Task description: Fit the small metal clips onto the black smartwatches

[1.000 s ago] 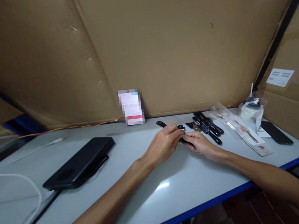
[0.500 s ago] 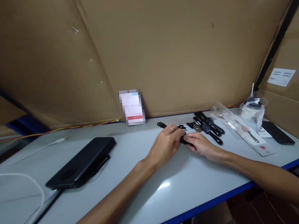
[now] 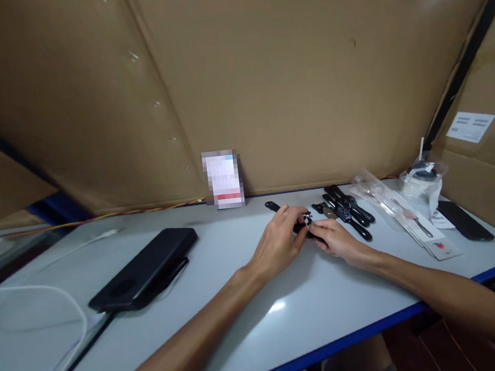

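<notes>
My right hand (image 3: pixel 338 238) is closed around the handle of a small black tool with a shiny metal part (image 3: pixel 307 219); its exact kind is hidden by my fingers. From the other side, the thumb and fingers of my left hand (image 3: pixel 279 238) curl about the tool's head. A black handle (image 3: pixel 271 206) shows behind my left hand, and the rest of it is covered. Just to the right lie several black-handled tools (image 3: pixel 351 213) in a loose pile, one with a white pattern. A dark, flat-headed piece (image 3: pixel 324 210) sits beside them.
Clear plastic packaging with printed cards (image 3: pixel 430 237) lies right of the pile. Behind it are a wrapped cup (image 3: pixel 423 176) and a black phone-like slab (image 3: pixel 466 220). A black rectangular device (image 3: pixel 145 267) and white cable (image 3: pixel 72 304) are at left. Cardboard (image 3: pixel 285 87) walls the back.
My left fingers have lifted and opened somewhat from over the tool's head, so its metal part now shows. My right hand keeps its hold. The view has shifted slightly.
</notes>
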A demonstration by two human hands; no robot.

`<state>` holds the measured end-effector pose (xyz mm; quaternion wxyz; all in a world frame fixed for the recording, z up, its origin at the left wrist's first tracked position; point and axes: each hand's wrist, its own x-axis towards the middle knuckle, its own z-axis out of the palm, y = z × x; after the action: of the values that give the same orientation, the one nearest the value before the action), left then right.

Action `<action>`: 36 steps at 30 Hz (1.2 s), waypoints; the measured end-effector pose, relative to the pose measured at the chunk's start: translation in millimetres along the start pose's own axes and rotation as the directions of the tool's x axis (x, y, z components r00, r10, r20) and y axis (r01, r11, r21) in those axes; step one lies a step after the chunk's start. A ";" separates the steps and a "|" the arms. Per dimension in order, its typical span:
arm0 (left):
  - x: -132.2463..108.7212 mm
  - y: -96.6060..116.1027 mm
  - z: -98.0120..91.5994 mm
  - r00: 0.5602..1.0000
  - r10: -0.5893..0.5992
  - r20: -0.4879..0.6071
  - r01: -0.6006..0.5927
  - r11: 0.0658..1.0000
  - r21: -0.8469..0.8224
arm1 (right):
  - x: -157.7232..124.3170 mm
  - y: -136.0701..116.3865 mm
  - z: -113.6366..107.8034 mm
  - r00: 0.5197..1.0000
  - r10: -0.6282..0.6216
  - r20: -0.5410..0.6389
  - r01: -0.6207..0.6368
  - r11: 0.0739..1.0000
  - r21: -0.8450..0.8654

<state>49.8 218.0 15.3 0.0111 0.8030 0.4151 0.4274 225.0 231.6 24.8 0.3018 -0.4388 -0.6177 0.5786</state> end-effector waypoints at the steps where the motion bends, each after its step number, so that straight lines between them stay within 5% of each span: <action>1: 0.0 0.3 0.2 1.000 -0.001 -0.007 0.001 1.000 -0.006 | 0.6 0.7 -0.1 1.000 -0.004 -0.005 0.004 1.000 -0.007; 15: 1.7 3.3 -2.4 0.993 0.121 0.011 -0.122 0.990 0.065 | 0.2 2.5 1.2 1.000 -0.018 0.009 0.018 1.000 0.008; 30: 0.5 4.3 -2.6 0.994 0.110 -0.001 -0.109 0.987 0.121 | -0.4 2.8 1.2 1.000 -0.029 0.008 0.029 0.999 -0.020; 36: -0.1 5.3 0.1 0.997 0.009 -0.075 0.010 0.970 0.242 | -1.4 1.9 0.2 0.999 -0.038 -0.016 0.038 0.999 -0.025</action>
<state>53.3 214.5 17.2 -0.1026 0.7816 0.4646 0.4034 225.7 230.2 23.2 0.3123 -0.4353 -0.6305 0.5616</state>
